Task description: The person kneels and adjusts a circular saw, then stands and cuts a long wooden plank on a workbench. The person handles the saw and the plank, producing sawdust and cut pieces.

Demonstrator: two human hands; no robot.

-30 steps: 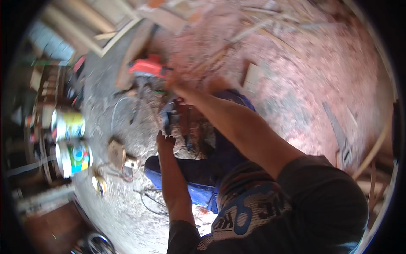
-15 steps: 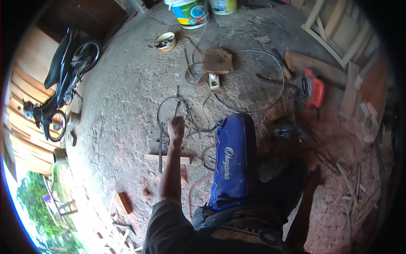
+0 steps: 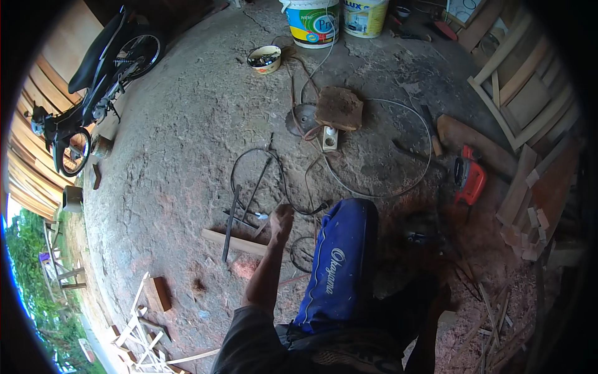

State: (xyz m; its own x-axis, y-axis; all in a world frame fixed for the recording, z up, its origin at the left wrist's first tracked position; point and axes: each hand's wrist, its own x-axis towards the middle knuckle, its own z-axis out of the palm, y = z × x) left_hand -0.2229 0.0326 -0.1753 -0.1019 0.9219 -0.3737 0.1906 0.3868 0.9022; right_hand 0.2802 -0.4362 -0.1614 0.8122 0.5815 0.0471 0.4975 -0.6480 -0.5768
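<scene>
My left hand (image 3: 281, 218) hangs over the floor beside my blue trouser leg (image 3: 339, 268), its fingers curled closed. Whatever they may hold is hidden. Left of it, a thin dark bar (image 3: 230, 224) lies across a pale wood strip (image 3: 215, 236), with a second thin dark rod (image 3: 256, 187) nearby. A small white scrap (image 3: 261, 215) shows close to the hand. Around these loops a black cable (image 3: 283, 171). My right hand (image 3: 443, 298) is low on the right in deep shadow; its fingers cannot be made out.
A red power tool (image 3: 472, 181) lies on the right near stacked boards (image 3: 523, 187). Ahead, a brown block (image 3: 339, 108) stands by a white socket box (image 3: 330, 138) and a round saw blade (image 3: 301, 118). Buckets (image 3: 313, 25) and a small tub (image 3: 265, 60) sit farther off; a motorcycle (image 3: 93, 93) is left.
My left hand has drawn back toward me and slightly right, away from the thin rods. The whole view has shifted. My right hand stays low in shadow.
</scene>
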